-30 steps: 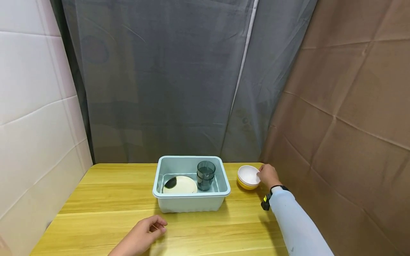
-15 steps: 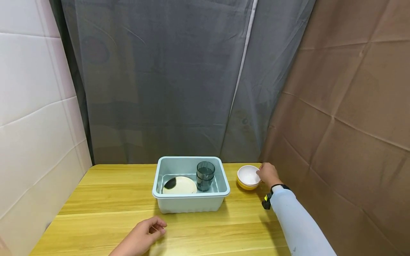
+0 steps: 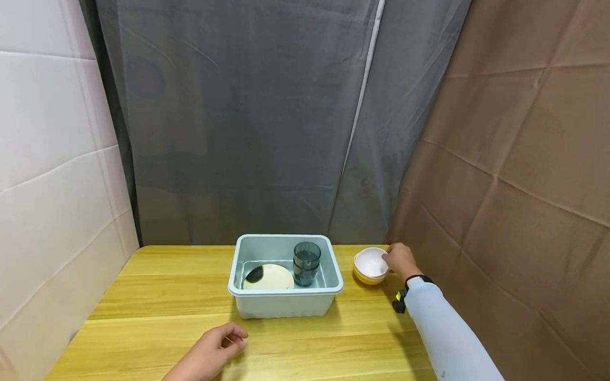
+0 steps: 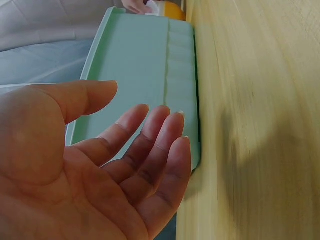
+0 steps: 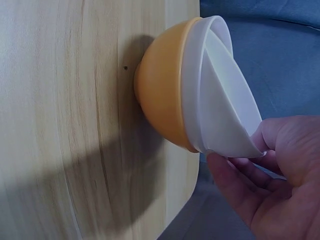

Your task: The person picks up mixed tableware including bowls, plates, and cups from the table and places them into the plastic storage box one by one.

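Observation:
My right hand point(image 3: 401, 260) pinches the rim of a white bowl point(image 5: 225, 115) at the table's far right. That bowl tilts up out of a second white bowl point(image 5: 191, 85), which sits nested in an orange-yellow bowl point(image 5: 160, 85) standing on the wood. Near the front of the table, my left hand point(image 3: 214, 346) hovers with loosely bent fingers point(image 4: 170, 165) and holds nothing. Just beyond it is a pale blue-green plastic tub point(image 3: 286, 306). Inside the tub are a cream plate point(image 3: 274, 277) with a dark patch and two stacked smoky cups point(image 3: 306, 264).
The wooden table point(image 3: 157, 296) ends at a grey curtain point(image 3: 267, 132) behind the tub. A brown cloth point(image 3: 514, 211) hangs close along the right side, near my right arm. White cloth point(image 3: 52, 174) walls off the left.
The top white bowl's rim has lifted slightly on the right under my right hand. My left hand and the tub stay in place.

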